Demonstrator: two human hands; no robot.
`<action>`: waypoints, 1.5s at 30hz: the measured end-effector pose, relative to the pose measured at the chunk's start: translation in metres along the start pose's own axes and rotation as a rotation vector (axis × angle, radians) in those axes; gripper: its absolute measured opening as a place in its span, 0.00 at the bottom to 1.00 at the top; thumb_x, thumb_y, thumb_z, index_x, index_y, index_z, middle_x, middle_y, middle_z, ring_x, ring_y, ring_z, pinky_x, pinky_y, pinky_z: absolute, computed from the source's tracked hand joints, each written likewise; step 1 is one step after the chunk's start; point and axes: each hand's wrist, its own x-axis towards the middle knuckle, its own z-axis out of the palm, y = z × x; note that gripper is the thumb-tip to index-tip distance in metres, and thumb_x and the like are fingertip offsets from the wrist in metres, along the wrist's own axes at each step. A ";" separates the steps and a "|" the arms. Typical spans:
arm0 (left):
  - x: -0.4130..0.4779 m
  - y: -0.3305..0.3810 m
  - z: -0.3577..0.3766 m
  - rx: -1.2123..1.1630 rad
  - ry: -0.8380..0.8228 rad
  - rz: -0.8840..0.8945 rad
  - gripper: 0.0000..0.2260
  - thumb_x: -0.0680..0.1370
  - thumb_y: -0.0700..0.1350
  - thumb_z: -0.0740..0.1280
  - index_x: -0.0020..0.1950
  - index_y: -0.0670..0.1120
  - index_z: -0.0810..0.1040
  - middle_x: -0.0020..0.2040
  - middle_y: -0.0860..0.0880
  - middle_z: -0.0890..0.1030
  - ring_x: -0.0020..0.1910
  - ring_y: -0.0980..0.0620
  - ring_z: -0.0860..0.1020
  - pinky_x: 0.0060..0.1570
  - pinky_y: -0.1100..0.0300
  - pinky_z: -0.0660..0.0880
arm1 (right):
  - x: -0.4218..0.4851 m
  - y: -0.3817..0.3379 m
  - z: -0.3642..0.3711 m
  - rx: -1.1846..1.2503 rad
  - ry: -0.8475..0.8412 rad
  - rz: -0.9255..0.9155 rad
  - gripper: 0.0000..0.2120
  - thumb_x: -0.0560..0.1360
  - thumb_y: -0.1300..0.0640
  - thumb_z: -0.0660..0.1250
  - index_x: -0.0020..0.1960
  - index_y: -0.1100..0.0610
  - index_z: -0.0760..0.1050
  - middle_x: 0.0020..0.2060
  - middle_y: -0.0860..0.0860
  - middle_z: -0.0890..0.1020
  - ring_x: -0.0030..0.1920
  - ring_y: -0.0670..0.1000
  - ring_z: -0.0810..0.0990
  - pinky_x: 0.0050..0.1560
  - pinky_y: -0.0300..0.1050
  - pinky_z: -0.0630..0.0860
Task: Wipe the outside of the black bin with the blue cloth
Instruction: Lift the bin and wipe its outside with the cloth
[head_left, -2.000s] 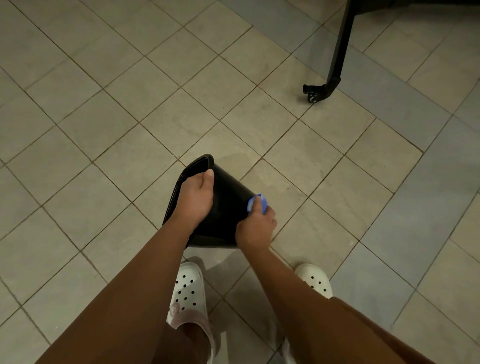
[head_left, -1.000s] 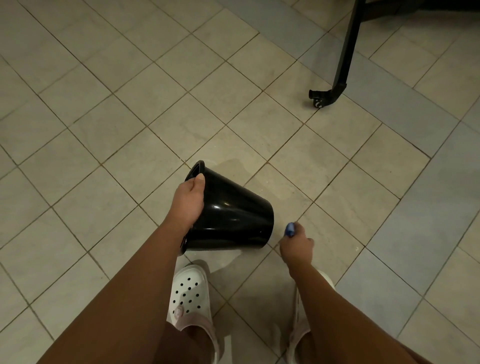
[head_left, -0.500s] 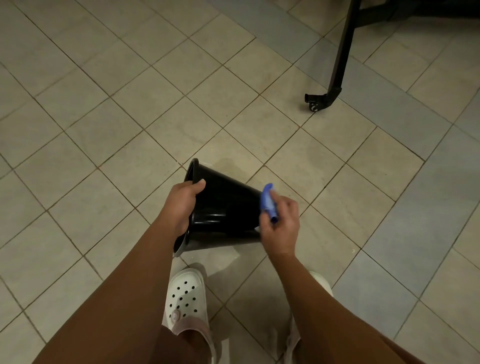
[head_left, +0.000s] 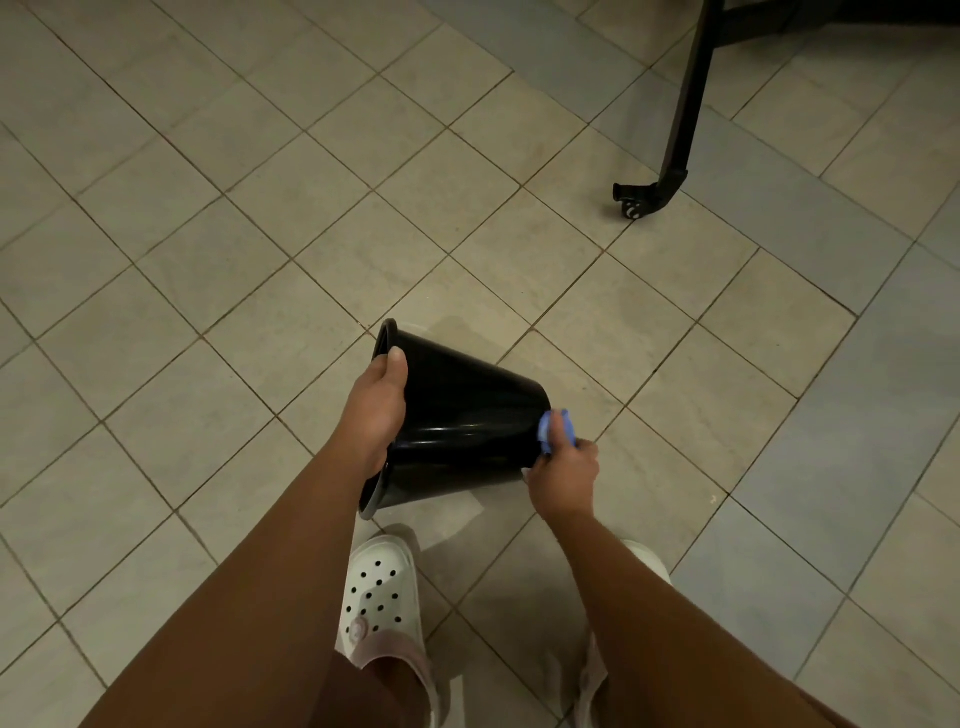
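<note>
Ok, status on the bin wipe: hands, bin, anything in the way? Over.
Left hand grips black bin at rim, bin tipped sideways. Right hand holds blue cloth against bin's base edge. Black caster leg well clear, nothing in the way.

Blue cloth (head_left: 555, 427) mostly inside right hand (head_left: 563, 475); right clog (head_left: 648, 558) under forearm (head_left: 654, 618).

One head-worn camera looks steeply down from above; the left hand (head_left: 376, 410) and right hand (head_left: 563, 475) sit close, mid-frame, with tiled floor (head_left: 208, 260) spreading beyond them.
</note>
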 end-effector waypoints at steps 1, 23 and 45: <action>0.000 -0.001 -0.001 0.002 -0.017 0.004 0.24 0.81 0.63 0.52 0.70 0.51 0.69 0.65 0.45 0.75 0.65 0.43 0.72 0.67 0.40 0.68 | 0.005 0.007 -0.006 -0.030 -0.016 0.064 0.21 0.76 0.60 0.62 0.68 0.50 0.64 0.62 0.59 0.67 0.58 0.57 0.71 0.62 0.47 0.70; 0.002 -0.008 -0.012 0.069 -0.462 -0.033 0.33 0.69 0.65 0.70 0.71 0.56 0.68 0.64 0.46 0.77 0.62 0.43 0.76 0.65 0.41 0.70 | 0.000 -0.020 0.003 0.066 0.123 -0.116 0.23 0.72 0.60 0.61 0.67 0.48 0.67 0.63 0.58 0.64 0.62 0.58 0.66 0.61 0.50 0.68; -0.008 0.001 -0.005 -0.066 -0.332 -0.180 0.33 0.70 0.68 0.64 0.63 0.44 0.75 0.59 0.42 0.81 0.59 0.42 0.78 0.62 0.46 0.74 | 0.013 -0.003 -0.017 0.232 0.029 -0.025 0.22 0.78 0.63 0.59 0.71 0.53 0.64 0.61 0.55 0.68 0.54 0.51 0.72 0.62 0.44 0.72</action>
